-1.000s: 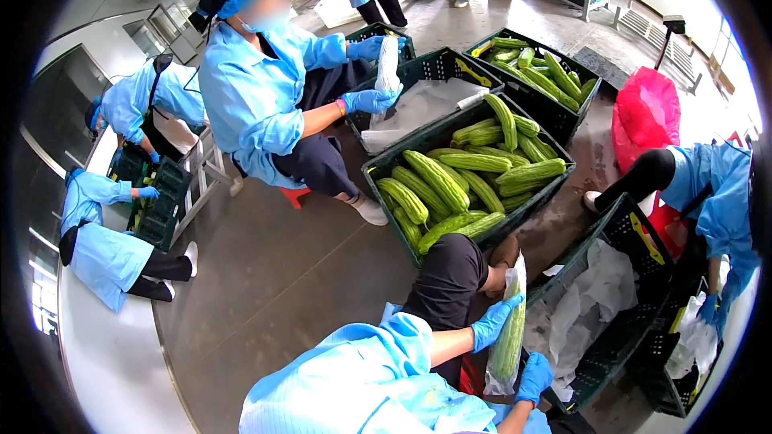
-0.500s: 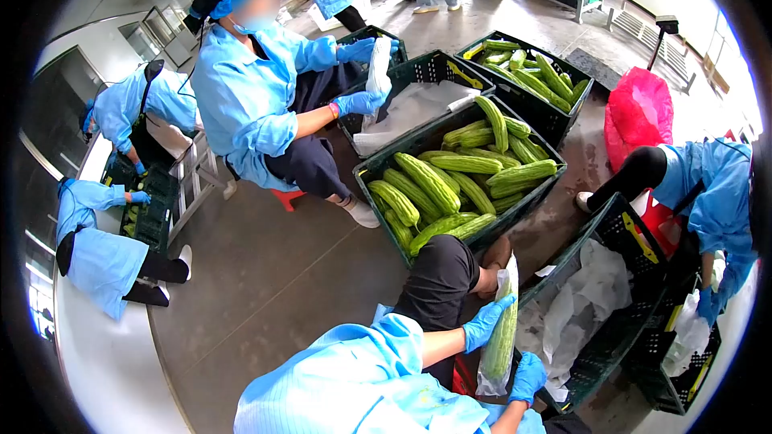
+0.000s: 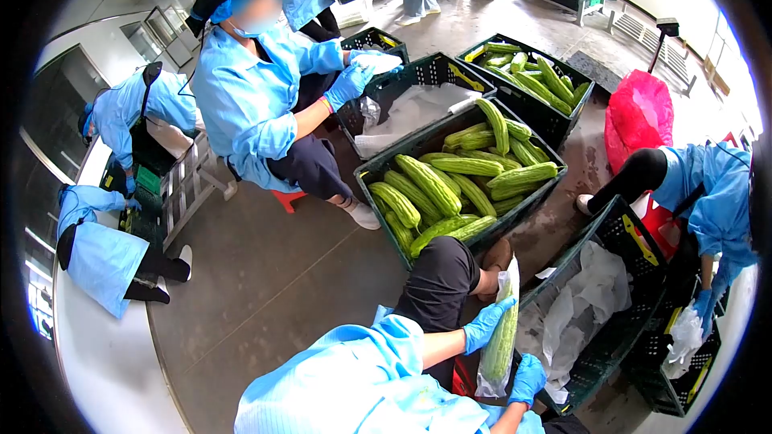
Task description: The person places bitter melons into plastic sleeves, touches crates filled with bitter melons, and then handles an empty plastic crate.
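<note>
A bitter gourd [image 3: 503, 329] in a clear plastic sleeve [image 3: 492, 386] stands at a steep tilt in front of my body. My left hand [image 3: 487, 325], in a blue glove, is wrapped round its middle. Beside the sleeve's lower end is my right hand [image 3: 527, 378], gloved too, with its fingers curled; what they pinch, if anything, cannot be made out. Just right of both hands, a dark crate [image 3: 655, 293] holds crumpled white sleeves [image 3: 591, 293]. Beyond my knee, another crate [image 3: 363, 173] is heaped with unwrapped bitter gourds [image 3: 462, 164].
A seated co-worker [image 3: 241, 104] across from me handles a white-wrapped piece by a crate of white sheets [image 3: 418, 104]. More gourds fill a far crate [image 3: 547, 80]. A pink bag [image 3: 639, 116] lies near the co-worker [image 3: 712, 193] at right. Others work behind and at left.
My hands and the sleeved gourd have barely moved. The co-worker across has tipped the white-wrapped piece from upright to nearly flat. At right, a co-worker's white bundle has shifted; a carried crate behind moved left.
</note>
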`<state>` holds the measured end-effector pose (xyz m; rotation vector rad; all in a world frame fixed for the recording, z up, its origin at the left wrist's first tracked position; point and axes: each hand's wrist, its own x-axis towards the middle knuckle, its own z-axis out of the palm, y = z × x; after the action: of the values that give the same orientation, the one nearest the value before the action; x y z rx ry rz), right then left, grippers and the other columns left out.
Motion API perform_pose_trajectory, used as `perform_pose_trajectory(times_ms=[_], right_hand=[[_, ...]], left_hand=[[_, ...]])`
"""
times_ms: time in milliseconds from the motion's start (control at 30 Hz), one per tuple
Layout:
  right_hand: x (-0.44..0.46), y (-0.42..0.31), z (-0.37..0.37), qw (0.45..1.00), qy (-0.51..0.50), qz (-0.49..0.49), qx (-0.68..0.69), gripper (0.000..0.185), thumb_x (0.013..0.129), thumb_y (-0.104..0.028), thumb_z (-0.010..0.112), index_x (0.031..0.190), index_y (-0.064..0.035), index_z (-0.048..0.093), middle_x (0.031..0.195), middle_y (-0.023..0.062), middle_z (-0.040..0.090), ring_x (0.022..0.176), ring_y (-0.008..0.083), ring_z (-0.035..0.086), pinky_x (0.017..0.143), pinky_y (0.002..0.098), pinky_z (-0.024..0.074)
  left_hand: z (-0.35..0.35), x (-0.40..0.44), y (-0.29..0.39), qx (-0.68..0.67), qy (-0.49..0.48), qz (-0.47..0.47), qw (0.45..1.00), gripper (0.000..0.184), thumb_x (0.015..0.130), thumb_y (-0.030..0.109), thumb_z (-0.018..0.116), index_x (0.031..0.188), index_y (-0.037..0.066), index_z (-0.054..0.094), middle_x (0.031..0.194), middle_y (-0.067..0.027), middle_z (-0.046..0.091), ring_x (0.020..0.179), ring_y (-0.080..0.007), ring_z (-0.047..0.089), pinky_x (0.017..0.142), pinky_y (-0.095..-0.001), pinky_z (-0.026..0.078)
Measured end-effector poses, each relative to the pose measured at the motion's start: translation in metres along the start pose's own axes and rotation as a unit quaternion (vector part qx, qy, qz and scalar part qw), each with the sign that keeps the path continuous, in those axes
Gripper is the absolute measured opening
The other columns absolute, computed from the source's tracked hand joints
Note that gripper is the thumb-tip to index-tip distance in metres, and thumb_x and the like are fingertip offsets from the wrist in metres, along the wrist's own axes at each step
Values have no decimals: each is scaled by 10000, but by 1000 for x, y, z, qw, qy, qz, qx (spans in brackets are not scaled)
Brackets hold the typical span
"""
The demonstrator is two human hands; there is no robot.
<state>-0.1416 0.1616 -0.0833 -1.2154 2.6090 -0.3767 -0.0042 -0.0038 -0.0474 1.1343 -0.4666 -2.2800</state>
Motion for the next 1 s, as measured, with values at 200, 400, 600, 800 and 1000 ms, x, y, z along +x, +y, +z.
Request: perform_pose_trajectory(times_ms=[200, 400, 600, 800, 1000], right_hand=[[-1, -2, -5, 1000, 1, -15, 0, 400, 932, -367, 466, 853, -62, 712, 837, 172, 690, 739, 354, 659, 655, 460, 501], [0, -7, -11, 1000, -19, 0, -6, 393, 936, -365, 464, 869, -68, 713, 853, 164, 692, 754, 356, 657, 667, 461, 500], [1, -2, -4, 1000, -26, 5, -2, 402, 937, -367, 459, 867, -62, 711, 866, 166, 693, 768, 352, 662, 677, 462, 498], [0, 0, -2, 1000, -26, -11, -10, 378, 939, -351, 448, 850, -75, 690, 856, 157, 682, 765, 357, 648, 687, 456, 500], [1, 6, 3, 999, -26, -23, -23, 352, 936, -344, 454, 865, -91, 688, 874, 144, 683, 771, 350, 649, 689, 455, 503]], left_hand=[[-3, 1, -1, 10, -5, -6, 1000, 493, 879, 512, 636, 1109, 76, 647, 927, -10, 638, 821, -115, 577, 769, -289, 471], [-2, 2, -1, 14, 0, -1, 1000, 526, 868, 531, 642, 1121, 70, 643, 950, -18, 646, 836, -125, 585, 782, -297, 475], [-4, 3, -3, 29, 6, -4, 1000, 537, 870, 531, 636, 1132, 63, 638, 941, -21, 636, 835, -115, 568, 780, -294, 465], [0, -4, 1, 24, 3, 1, 1000, 554, 870, 531, 634, 1148, 53, 627, 941, -24, 630, 835, -114, 562, 777, -295, 461], [4, -7, 3, 9, 7, -2, 1000, 542, 861, 532, 648, 1138, 66, 632, 925, -24, 632, 822, -120, 570, 774, -289, 464]])
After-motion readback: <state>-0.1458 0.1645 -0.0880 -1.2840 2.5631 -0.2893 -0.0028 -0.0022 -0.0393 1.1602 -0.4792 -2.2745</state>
